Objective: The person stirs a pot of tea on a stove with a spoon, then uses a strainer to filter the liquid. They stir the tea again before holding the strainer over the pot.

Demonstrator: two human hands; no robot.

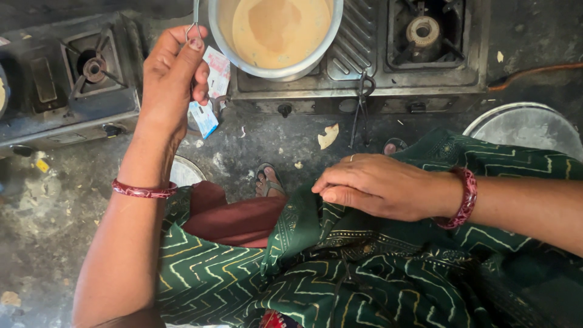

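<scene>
Left hand (170, 79) pinches the thin metal wire handle (195, 21) beside the round steel pot of pale milky tea (276, 33) on the stove, right hand (379, 185) rests flat, empty, on green patterned cloth (340, 273); probably best kept steady, fingers off the hot rim.

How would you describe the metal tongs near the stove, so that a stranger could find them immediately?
Start at the two-burner gas stove carrying the pot of light brown liquid. The dark metal tongs hang over the stove's front edge, just right of the pot, reaching down toward the floor. They are the only thin, scissor-like tool there, unlike the pale scrap lying beside them.
</scene>
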